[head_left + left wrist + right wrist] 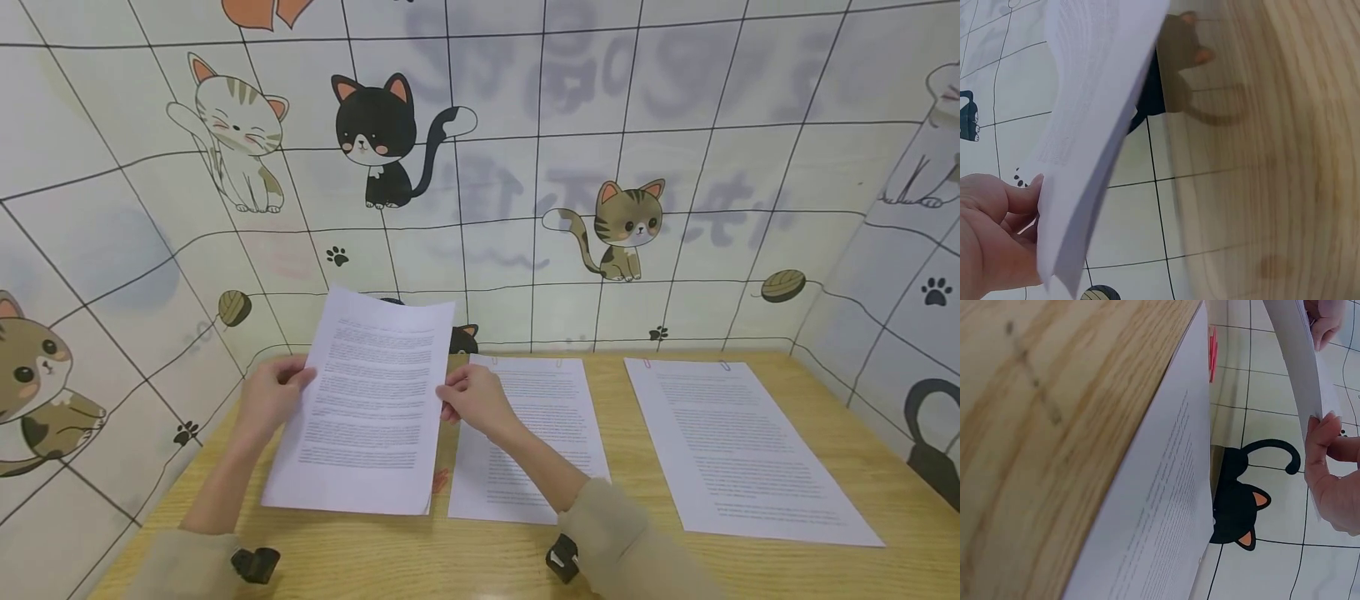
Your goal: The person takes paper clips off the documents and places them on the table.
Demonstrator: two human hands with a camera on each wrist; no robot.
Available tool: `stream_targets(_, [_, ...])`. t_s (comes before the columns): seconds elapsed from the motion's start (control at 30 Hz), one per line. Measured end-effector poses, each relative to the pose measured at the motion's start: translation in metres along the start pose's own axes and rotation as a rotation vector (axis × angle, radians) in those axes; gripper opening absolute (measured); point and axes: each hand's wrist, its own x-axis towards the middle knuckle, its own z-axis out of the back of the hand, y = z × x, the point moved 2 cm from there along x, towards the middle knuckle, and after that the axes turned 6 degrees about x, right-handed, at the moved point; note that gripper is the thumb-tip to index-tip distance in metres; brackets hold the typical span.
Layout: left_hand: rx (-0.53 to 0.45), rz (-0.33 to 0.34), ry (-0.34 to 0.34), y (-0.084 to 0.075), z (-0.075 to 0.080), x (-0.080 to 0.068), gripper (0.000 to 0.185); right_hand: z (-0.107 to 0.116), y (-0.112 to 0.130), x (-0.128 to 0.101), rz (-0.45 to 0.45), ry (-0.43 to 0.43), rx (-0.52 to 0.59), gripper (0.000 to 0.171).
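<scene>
Both hands hold a stack of printed white sheets raised above the wooden table at the left. My left hand pinches the stack's left edge, thumb on top; the left wrist view shows the thumb against the sheets. My right hand pinches the right edge; the fingertips grip the paper's edge in the right wrist view. The stack's lower edge sits near the table.
Two more printed documents lie flat on the table: one in the middle with clips at its top, one at the right. Walls covered in cat-patterned sheeting enclose the table on three sides.
</scene>
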Motion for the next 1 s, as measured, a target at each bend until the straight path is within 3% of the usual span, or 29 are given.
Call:
stream_targets(0.4, [0.07,0.007,0.031,0.023,0.006,0.003,0.026,-0.037,-0.017,0.012,-0.039,0.036,-0.062,0.005])
stream_targets(1.0, [0.1,0.047,0.093,0.057,-0.007,0.016,0.029,-0.054,-0.021,0.021,-0.143,0.113,-0.188,0.018])
